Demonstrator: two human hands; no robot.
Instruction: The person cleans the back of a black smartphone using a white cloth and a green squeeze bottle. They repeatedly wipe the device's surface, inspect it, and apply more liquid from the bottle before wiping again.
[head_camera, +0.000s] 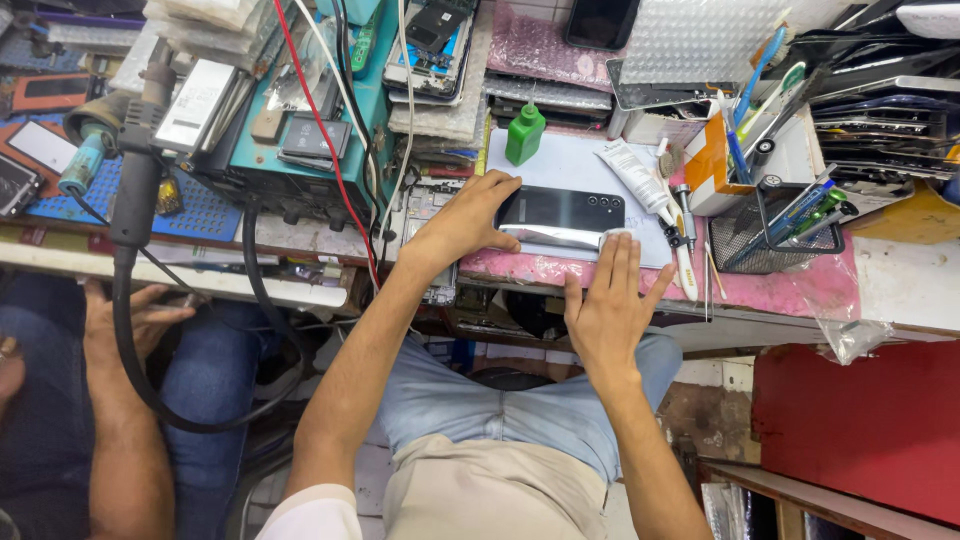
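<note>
The cluttered worktop (890, 280) is carrying everything here, with a pink mat along its near edge and a white pad on top of it. On that pad a dark smartphone (560, 215) is lying back-side up, its long axis running left to right across the person's view, camera lenses toward the right end. The left hand (462, 222) is resting on the phone's left end, fingers spread and curled over the edge, steadying it rather than closing around it. The right hand (608, 300) is lying flat and open, fingertips pressing a small white cloth (612, 237) onto the phone's near right corner. So the phone is sitting just ahead of both hands, between them, and each is touching it. A green bottle (524, 133) is standing just behind the phone, and a white tube (634, 172) is lying to its right. At far left another person's hand (135, 320) is resting on a knee.
</note>
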